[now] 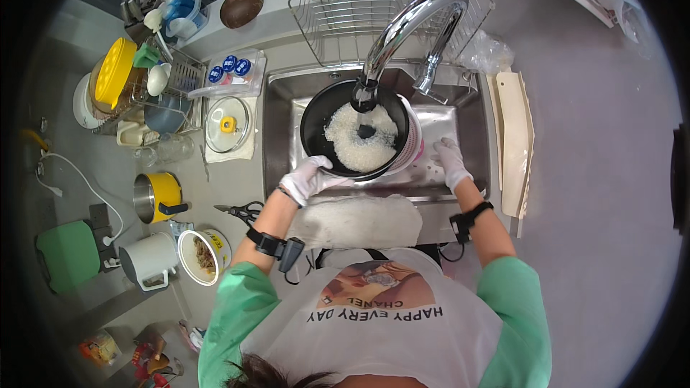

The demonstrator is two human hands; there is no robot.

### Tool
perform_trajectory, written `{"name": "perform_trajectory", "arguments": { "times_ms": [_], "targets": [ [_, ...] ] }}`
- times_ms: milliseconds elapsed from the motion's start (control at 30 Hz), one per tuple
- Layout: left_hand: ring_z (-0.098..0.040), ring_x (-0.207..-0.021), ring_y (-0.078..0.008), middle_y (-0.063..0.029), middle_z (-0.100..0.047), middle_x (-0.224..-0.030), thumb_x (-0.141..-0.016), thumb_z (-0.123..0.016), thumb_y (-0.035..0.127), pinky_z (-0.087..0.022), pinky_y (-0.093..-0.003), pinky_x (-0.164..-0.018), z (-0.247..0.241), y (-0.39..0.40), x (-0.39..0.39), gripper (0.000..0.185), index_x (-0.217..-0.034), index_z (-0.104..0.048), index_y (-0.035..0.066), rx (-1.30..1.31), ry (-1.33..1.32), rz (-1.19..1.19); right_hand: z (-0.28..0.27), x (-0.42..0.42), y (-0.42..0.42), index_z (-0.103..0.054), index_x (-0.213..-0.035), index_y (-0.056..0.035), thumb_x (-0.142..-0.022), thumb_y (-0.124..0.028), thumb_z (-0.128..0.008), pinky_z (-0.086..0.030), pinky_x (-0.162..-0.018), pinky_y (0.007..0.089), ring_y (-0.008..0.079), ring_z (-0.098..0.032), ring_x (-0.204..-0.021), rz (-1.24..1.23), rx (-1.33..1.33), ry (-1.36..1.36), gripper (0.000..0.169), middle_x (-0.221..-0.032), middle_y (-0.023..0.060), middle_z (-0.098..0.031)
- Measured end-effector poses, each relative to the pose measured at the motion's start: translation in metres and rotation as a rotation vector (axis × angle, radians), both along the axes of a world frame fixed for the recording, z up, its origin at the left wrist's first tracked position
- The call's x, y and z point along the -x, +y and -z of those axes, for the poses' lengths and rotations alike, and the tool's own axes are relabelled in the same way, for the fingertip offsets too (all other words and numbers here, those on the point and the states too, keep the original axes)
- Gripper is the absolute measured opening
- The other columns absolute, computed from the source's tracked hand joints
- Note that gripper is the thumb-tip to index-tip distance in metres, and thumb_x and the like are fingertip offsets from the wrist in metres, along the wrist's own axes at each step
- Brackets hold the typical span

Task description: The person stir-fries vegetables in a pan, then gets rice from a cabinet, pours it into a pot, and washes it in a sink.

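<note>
White rice (361,156) lies in a black round pot (318,134) inside the steel sink (469,134), under the spout of a chrome faucet (399,27). Water seems to run from the spout onto the rice. My left hand (312,179), in a white glove, grips the pot's near left rim, thumb over the edge. My right hand (450,161), also gloved, is over the sink floor right of the pot, fingers apart, holding nothing. A white and pink basket (412,143) shows partly beneath the pot's right side. A folded white cloth (356,222) covers the sink's front edge.
A wire dish rack (334,21) stands behind the sink. To the left are a glass lid (213,124), black scissors (245,211), a yellow pot (167,194), a kettle (148,258) and a tub holding food (223,248). Cream boards (515,145) lean along the right side.
</note>
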State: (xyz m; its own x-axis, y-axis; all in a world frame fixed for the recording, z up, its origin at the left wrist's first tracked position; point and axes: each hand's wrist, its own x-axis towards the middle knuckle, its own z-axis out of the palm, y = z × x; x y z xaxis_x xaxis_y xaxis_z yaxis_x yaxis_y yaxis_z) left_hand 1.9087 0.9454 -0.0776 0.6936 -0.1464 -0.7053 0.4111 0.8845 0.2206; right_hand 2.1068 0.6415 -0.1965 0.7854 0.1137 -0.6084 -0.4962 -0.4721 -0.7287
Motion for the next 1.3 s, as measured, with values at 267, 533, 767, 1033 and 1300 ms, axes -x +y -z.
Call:
{"name": "perform_trajectory", "arguments": {
  "times_ms": [267, 533, 767, 1033, 1300],
  "targets": [
    [-0.049, -0.118, -0.0454, -0.0264, -0.047, -0.127, -0.082, -0.041, -0.006, -0.048, -0.0547, -0.097, 0.03, -0.021, -0.019, 0.041, -0.122, -0.039, -0.012, -0.083, -0.117, 0.015, -0.13, 0.004, 0.016, -0.058, -0.114, -0.0021, -0.095, -0.008, -0.052, -0.046, -0.064, 0.0184, 0.0049, -0.056, -0.07, 0.017, -0.388, -0.336, 0.021, -0.1, 0.0033, -0.066],
    [-0.052, -0.114, -0.0456, -0.027, -0.048, -0.127, -0.081, -0.04, -0.008, -0.049, -0.0585, -0.093, 0.04, -0.033, -0.027, 0.047, -0.128, -0.035, -0.011, -0.132, -0.058, -0.053, -0.168, 0.027, 0.065, -0.062, -0.109, -0.0007, -0.095, -0.006, -0.052, -0.05, -0.081, 0.0257, 0.0131, -0.062, -0.089, -0.378, -0.534, -0.439, 0.018, -0.107, 0.0088, -0.064],
    [-0.06, -0.105, -0.0358, -0.0212, -0.058, -0.116, -0.082, -0.042, -0.007, -0.054, -0.0525, -0.088, 0.013, -0.041, -0.022, 0.038, -0.12, -0.048, -0.008, -0.233, -0.002, 0.017, -0.167, 0.011, 0.136, -0.064, -0.116, -0.0081, -0.084, -0.024, -0.055, -0.044, -0.096, 0.0368, 0.0313, -0.055, -0.115, -1.738, 0.916, -0.316, 0.037, -0.121, 0.0181, -0.06],
    [-0.061, -0.099, -0.0304, -0.0153, -0.058, -0.112, -0.079, -0.045, -0.009, -0.057, -0.0487, -0.085, 0.006, -0.053, -0.013, 0.043, -0.121, -0.047, -0.002, -0.267, -0.06, 0.007, -0.101, 0.032, 0.164, -0.063, -0.111, -0.0058, -0.077, -0.01, -0.057, -0.043, -0.096, 0.0402, 0.0377, -0.056, -0.107, -1.711, 0.092, -0.651, 0.035, -0.116, 0.0199, -0.059],
    [-0.06, -0.102, -0.0324, -0.0166, -0.056, -0.114, -0.079, -0.042, -0.01, -0.056, -0.0535, -0.086, 0.018, -0.048, -0.004, 0.045, -0.124, -0.044, -0.003, -0.19, 0.001, -0.048, -0.088, 0.028, 0.147, -0.062, -0.114, -0.0024, -0.069, -0.01, -0.065, -0.049, -0.089, 0.0413, 0.0402, -0.058, -0.104, -2.02, 0.687, -0.359, 0.047, -0.114, 0.0302, -0.054]
  ]
}}
